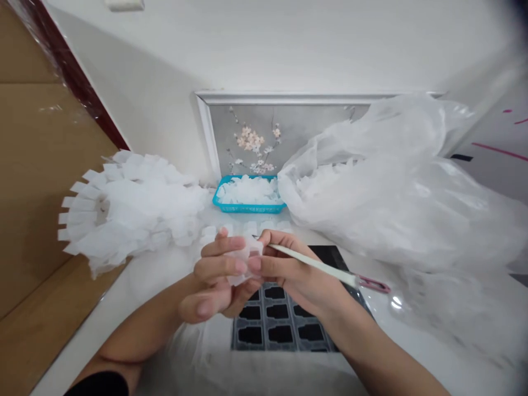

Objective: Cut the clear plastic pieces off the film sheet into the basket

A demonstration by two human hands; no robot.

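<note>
Over the table, my left hand (218,269) pinches a small translucent white plastic piece (239,278) between its fingers. My right hand (295,267) meets it from the other side, thumb touching the same piece. A slim pen-like tool (313,263) with a pale handle and a pinkish end is also in my right hand; its thin dark tip points at the piece. Beneath both hands lies a black tray (284,345) with rows of dark shaped recesses, partly covered by my hands and wrist.
A blue basket (249,208) full of white pieces stands at the back, before a framed flower picture (256,137). Stacked white pieces (140,203) are heaped left. A large clear plastic bag (396,203) fills the right. Cardboard (45,181) stands at far left.
</note>
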